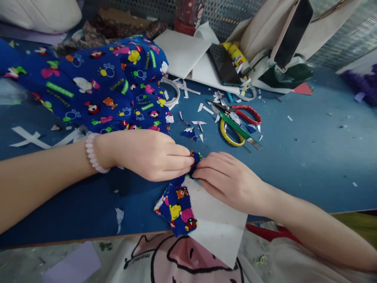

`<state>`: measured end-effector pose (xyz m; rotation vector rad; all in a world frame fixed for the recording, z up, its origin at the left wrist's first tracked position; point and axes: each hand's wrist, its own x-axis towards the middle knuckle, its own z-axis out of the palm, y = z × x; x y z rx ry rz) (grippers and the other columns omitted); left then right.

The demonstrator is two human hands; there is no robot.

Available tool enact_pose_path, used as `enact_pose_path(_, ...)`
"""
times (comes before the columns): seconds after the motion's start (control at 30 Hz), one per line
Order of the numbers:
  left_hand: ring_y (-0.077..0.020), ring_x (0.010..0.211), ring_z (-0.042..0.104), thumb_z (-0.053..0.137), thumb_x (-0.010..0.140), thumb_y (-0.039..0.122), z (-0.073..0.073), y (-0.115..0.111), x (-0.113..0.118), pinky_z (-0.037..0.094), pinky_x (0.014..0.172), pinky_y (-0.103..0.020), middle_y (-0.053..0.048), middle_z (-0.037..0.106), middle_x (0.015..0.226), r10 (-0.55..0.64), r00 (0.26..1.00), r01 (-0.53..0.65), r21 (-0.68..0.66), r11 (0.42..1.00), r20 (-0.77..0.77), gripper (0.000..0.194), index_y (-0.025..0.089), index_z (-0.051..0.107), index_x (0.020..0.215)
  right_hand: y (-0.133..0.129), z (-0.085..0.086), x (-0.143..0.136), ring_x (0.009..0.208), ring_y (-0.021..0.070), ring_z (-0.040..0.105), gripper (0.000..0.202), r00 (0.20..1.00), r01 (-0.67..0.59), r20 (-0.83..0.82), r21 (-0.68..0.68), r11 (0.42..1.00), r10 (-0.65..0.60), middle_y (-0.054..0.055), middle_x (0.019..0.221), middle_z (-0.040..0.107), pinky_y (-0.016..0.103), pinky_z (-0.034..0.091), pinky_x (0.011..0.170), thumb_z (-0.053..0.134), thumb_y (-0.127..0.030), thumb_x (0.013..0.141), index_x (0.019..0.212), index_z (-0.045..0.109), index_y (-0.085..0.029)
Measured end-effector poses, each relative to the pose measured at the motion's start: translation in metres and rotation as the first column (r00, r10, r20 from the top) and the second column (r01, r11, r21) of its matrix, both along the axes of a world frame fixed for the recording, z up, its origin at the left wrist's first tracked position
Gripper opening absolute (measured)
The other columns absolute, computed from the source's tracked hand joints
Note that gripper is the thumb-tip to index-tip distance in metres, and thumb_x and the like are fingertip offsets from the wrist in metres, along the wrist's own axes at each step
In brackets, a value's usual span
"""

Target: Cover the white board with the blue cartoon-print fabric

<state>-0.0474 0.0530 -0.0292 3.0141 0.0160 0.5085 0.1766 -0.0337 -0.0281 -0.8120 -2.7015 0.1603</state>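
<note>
From where I stand, both hands are pinched nearly closed over a narrow part of the small printed cloth (179,208), beyond the far corner of the white card (219,224). The left hand (159,157) has its fingertips on the cloth from the left; the right hand (228,179) grips it from the right, fingers curled together and resting over the card's upper part. The cloth's wider end lies along the card's left edge, and the card sticks out past the near edge of the desk (309,157).

Beyond the card, to its right, are scissors (250,114) with red and yellow handles, a green cutter (240,129) lying across them. The big blue cloth (108,86) spreads beyond the card to the left, against a tape roll (177,94).

Farther beyond the card stands a see-through bottle (188,15) with red on it; I can't tell what is inside. Right of that, a yellow tube (238,56) lies by a dark phone (225,65), its contents hidden too. A pale bag (262,29) stands behind, a second phone (294,35) propped upright before it.
</note>
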Motion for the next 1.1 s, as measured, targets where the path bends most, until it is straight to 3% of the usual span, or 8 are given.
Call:
enact_pose_path(0.1, -0.0186, 0.092, 0.071, 0.035, 0.099, 0.009, -0.002, 0.003, -0.001, 0.056, 0.062, -0.028, -0.009, 0.076, 0.106, -0.252, 0.967, 0.255, 0.149, 0.955, -0.04, 0.044, 0.02, 0.077, 0.093, 0.001, 0.003, 0.004, 0.08, 0.0179, 0.057, 0.024, 1.0, -0.03, 0.003, 0.011, 0.999, 0.03, 0.009, 0.089, 0.068, 0.032, 0.045, 0.068, 0.043, -0.012, 0.098, 0.099, 0.067, -0.012)
enact_pose_path(0.3, -0.0191, 0.104, 0.068, 0.044, 0.097, 0.012, 0.002, -0.001, -0.001, 0.055, 0.082, -0.029, -0.008, 0.075, 0.111, -0.201, 0.971, 0.2, -0.014, 0.98, -0.127, 0.036, 0.022, 0.078, 0.092, 0.008, 0.008, 0.012, 0.087, 0.0187, 0.055, 0.024, 0.991, -0.131, -0.015, -0.111, 0.985, 0.13, 0.009, 0.093, 0.065, 0.034, 0.045, 0.077, 0.047, -0.011, 0.092, 0.1, 0.069, -0.013)
enact_pose_path(0.37, -0.0194, 0.106, 0.068, 0.044, 0.098, 0.011, 0.004, -0.004, -0.002, 0.054, 0.088, -0.03, -0.008, 0.074, 0.113, -0.199, 0.973, 0.2, -0.002, 0.98, -0.117, 0.037, 0.021, 0.078, 0.092, 0.011, 0.01, 0.016, 0.088, 0.0185, 0.055, 0.025, 0.989, -0.149, -0.04, -0.13, 0.98, 0.145, 0.01, 0.094, 0.065, 0.034, 0.045, 0.079, 0.046, -0.011, 0.092, 0.099, 0.07, -0.012)
enact_pose_path(0.57, -0.0206, 0.106, 0.069, 0.038, 0.099, 0.008, 0.006, -0.007, -0.008, 0.055, 0.085, -0.032, -0.009, 0.072, 0.118, -0.196, 0.978, 0.204, 0.122, 0.971, -0.077, 0.04, 0.019, 0.077, 0.099, 0.021, 0.021, 0.031, 0.087, 0.0185, 0.055, 0.024, 0.982, -0.181, 0.019, -0.194, 0.964, 0.188, 0.008, 0.093, 0.067, 0.035, 0.045, 0.077, 0.046, -0.011, 0.09, 0.093, 0.07, -0.015)
enact_pose_path(0.67, -0.0193, 0.114, 0.066, 0.045, 0.098, 0.011, 0.003, -0.012, -0.013, 0.053, 0.093, -0.031, -0.005, 0.07, 0.124, -0.126, 0.983, 0.136, 0.068, 0.988, -0.131, 0.034, 0.024, 0.074, 0.109, 0.023, 0.025, 0.036, 0.089, 0.0185, 0.055, 0.025, 0.977, -0.202, 0.017, -0.23, 0.952, 0.212, 0.008, 0.096, 0.067, 0.036, 0.045, 0.079, 0.046, -0.01, 0.09, 0.094, 0.07, -0.016)
enact_pose_path(0.77, -0.0205, 0.119, 0.063, 0.047, 0.098, 0.012, -0.001, -0.022, -0.019, 0.051, 0.098, -0.033, -0.007, 0.069, 0.125, -0.035, 0.992, 0.048, 0.106, 0.993, -0.124, 0.032, 0.023, 0.069, 0.119, 0.024, 0.024, 0.037, 0.088, 0.0183, 0.055, 0.024, 0.976, -0.214, -0.005, -0.235, 0.948, 0.219, 0.009, 0.096, 0.067, 0.035, 0.046, 0.078, 0.046, -0.01, 0.09, 0.091, 0.07, -0.015)
enact_pose_path(0.93, -0.0193, 0.12, 0.061, 0.047, 0.099, 0.013, -0.005, -0.033, -0.02, 0.049, 0.1, -0.032, -0.007, 0.068, 0.127, -0.003, 0.994, 0.019, 0.146, 0.989, -0.106, 0.031, 0.02, 0.066, 0.123, 0.025, 0.016, 0.032, 0.084, 0.018, 0.056, 0.021, 0.994, -0.063, -0.102, -0.14, 0.988, 0.049, 0.009, 0.09, 0.066, 0.035, 0.047, 0.077, 0.046, -0.015, 0.093, 0.09, 0.067, -0.015)
enact_pose_path(1.1, -0.0188, 0.116, 0.063, 0.04, 0.101, 0.013, -0.008, -0.034, -0.019, 0.049, 0.098, -0.032, -0.008, 0.068, 0.127, -0.013, 0.997, 0.023, 0.122, 0.992, -0.08, 0.033, 0.016, 0.065, 0.123, 0.025, 0.009, 0.024, 0.087, 0.0183, 0.056, 0.01, 0.993, 0.07, -0.069, -0.321, 0.944, -0.097, 0.008, 0.089, 0.062, 0.033, 0.049, 0.078, 0.05, -0.015, 0.089, 0.088, 0.06, -0.015)
